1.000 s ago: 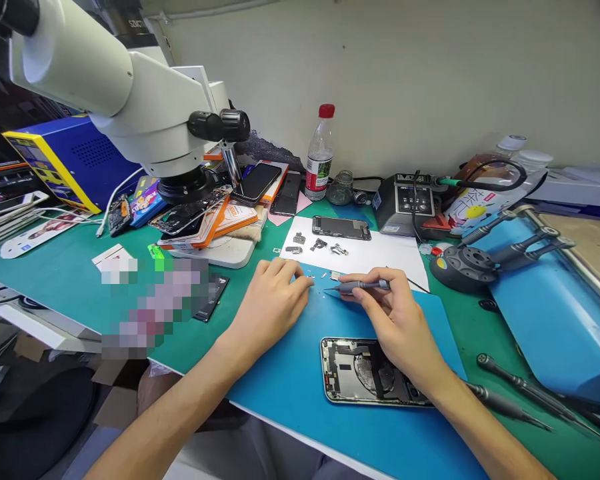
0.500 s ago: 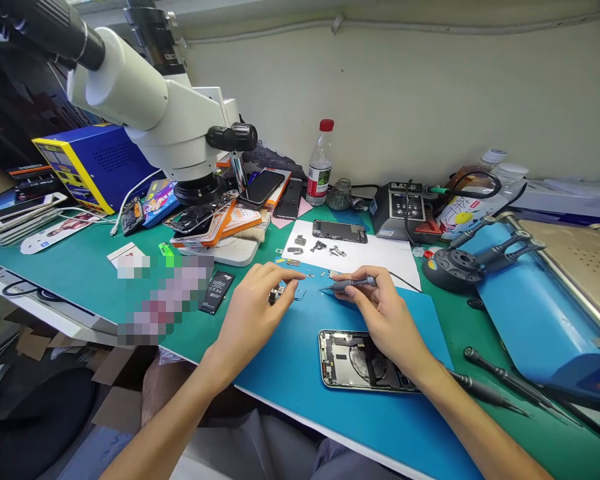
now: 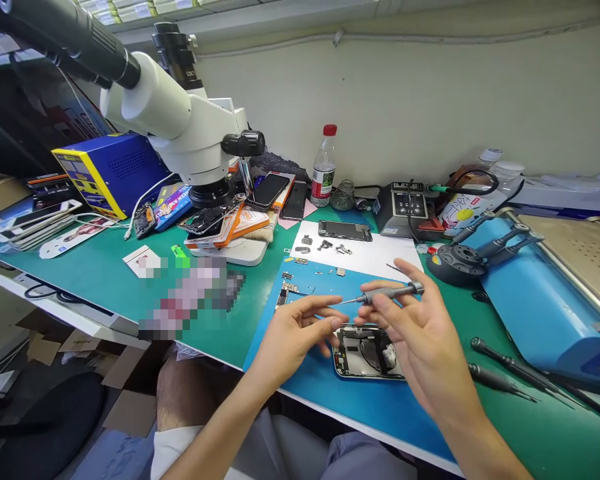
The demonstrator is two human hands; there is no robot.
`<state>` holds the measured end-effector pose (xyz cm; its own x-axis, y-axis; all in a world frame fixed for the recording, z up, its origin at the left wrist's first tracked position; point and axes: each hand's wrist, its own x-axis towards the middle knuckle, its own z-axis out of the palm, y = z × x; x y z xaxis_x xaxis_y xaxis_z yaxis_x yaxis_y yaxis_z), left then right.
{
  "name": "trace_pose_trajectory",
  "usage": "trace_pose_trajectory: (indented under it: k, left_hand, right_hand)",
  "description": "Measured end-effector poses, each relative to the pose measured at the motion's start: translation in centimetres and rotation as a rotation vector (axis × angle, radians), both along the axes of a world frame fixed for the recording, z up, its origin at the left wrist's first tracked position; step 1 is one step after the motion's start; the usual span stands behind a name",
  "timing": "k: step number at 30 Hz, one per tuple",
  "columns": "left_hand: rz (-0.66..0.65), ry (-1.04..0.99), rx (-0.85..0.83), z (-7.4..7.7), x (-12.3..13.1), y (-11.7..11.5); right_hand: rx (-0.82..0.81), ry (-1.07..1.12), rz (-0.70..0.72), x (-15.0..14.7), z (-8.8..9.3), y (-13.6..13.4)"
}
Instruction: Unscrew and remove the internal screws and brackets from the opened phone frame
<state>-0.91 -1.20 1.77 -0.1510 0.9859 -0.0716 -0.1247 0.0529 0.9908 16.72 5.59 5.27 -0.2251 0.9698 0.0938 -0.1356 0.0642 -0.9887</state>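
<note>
My right hand (image 3: 423,320) grips a grey screwdriver (image 3: 393,292) above the blue mat, its thin tip pointing left. My left hand (image 3: 300,337) hovers beside that tip with the index finger and thumb apart; nothing shows between them. Beneath both hands lies an opened phone housing (image 3: 350,360), its inner parts exposed and its right end hidden by my right hand. Small phone parts (image 3: 290,287) and tiny pieces are scattered on the mat behind my left hand.
A blue mat (image 3: 320,393) covers the front of the green bench. On white paper (image 3: 380,253) behind it lie a phone screen (image 3: 345,231) and small parts. A microscope (image 3: 180,127) stands left; screwdrivers (image 3: 500,383) and a blue machine (image 3: 535,300) are at right.
My right hand has lifted the screwdriver off the mat, towards me and right. My left hand has moved right, away from the small parts, to the screwdriver tip. The view has shifted slightly.
</note>
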Motion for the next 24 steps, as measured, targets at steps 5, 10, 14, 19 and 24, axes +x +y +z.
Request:
trace_pose_trajectory:
  k: [5, 10, 14, 19, 24]
  left_hand:
    - [-0.001, -0.159, 0.014, 0.0, 0.3, 0.5]
    - [0.027, -0.200, 0.023, -0.1, 0.3, -0.1]
    - [0.064, -0.211, 0.034, -0.2, 0.4, -0.6]
    - [0.100, -0.213, 0.057, -0.1, 0.4, -1.1]
    - [0.092, -0.224, 0.095, 0.0, 0.5, -1.4]
  right_hand:
    - [0.022, 0.017, -0.065, -0.4, -1.2, -1.7]
    - [-0.004, 0.100, -0.032, -0.3, -1.6, -2.0]
    - [0.052, 0.081, -0.012, -0.4, -1.9, -2.6]
    - [0.072, 0.075, -0.017, -0.4, -2.2, -3.0]
    - [0.052, 0.032, 0.017, 0.0, -2.3, -2.8]
